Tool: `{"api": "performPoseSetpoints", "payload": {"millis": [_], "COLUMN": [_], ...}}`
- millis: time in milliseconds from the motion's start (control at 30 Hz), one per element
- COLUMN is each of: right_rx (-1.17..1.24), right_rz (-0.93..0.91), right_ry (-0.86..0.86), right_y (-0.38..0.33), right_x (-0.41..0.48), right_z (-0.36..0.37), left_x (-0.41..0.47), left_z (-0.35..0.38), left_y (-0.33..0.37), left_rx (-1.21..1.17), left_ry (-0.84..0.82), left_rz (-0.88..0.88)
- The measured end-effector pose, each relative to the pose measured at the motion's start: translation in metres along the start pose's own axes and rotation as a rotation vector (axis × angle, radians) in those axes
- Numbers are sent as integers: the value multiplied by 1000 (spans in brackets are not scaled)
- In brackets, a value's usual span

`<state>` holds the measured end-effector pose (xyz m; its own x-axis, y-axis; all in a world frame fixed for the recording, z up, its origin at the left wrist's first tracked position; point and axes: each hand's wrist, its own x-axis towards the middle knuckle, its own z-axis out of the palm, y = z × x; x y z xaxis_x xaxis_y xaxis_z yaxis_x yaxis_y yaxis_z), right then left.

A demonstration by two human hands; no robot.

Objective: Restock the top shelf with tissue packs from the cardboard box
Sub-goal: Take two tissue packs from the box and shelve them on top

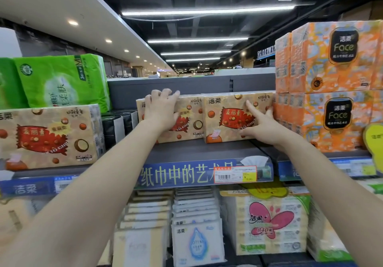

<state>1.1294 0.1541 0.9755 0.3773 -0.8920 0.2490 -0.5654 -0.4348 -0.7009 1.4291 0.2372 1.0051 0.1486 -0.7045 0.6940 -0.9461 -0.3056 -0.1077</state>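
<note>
Two beige tissue packs with a red candy-wrapper print stand side by side on the grey top shelf (pixel 196 151). My left hand (pixel 160 109) lies over the left pack (pixel 186 121), fingers curled over its top edge. My right hand (pixel 262 125) presses flat against the front of the right pack (pixel 228 113), index finger stretched up, next to the orange stack. The cardboard box is out of view.
A third beige pack (pixel 47 136) stands at the left under green tissue bundles (pixel 62 80). Black packs (pixel 119 126) sit between. Stacked orange "Face" tissue packs (pixel 331 84) fill the right. Price strip (pixel 196 173) edges the shelf; more tissue below.
</note>
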Motion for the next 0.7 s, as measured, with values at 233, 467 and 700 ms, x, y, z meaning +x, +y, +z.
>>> {"api": "performPoseSetpoints", "payload": {"millis": [233,467,700], "right_rx": [-14,-78,-92], "right_rz": [21,50,80], "right_ry": [26,73,74], "right_y": [-2,-7,-16], "right_x": [1,-6,-5], "right_z": [1,6,9], "left_x": [1,3,-2], "left_z": [-6,-4,-10], "left_y": [-16,-35,-15], "left_rx": [-59,-61,-136], "left_ry": [-120,-105,-42], "left_rz": [18,38,46]}}
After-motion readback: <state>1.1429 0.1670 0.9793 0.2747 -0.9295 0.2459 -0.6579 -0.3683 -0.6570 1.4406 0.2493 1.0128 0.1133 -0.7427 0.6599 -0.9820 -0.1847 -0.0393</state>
